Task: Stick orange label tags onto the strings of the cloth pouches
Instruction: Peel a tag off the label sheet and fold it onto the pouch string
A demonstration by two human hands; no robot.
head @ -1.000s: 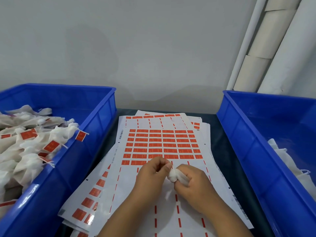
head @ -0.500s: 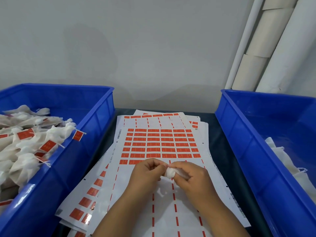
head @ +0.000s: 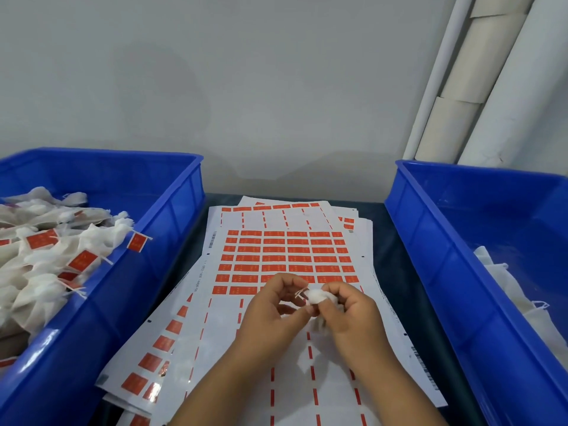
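Over the middle of the worktop point(head: 381, 241), the right hand point(head: 353, 315) has its fingers curled round a small white cloth pouch point(head: 318, 296), whose bunched top pokes out toward the left hand point(head: 273, 309). The left hand's thumb and forefinger are closed in a pinch on the pouch's thin pale strings point(head: 300, 293), which splay out just at the pouch's neck (whether a tag is already between those fingertips cannot be told). So the pouch sits inside the right grip and touches the left one only through its strings.

Under both hands lies a loose stack of label sheets point(head: 285, 256), the top one carrying rows of orange label tags point(head: 273, 250) on its far half and stripped bare on the near half.

At the worktop's left edge stands a blue bin point(head: 172, 216) piled with tagged pouches point(head: 61, 253), orange tags hanging from their strings. At the right edge a second blue bin point(head: 430, 241) holds plain white pouches point(head: 507, 290) near its near corner.
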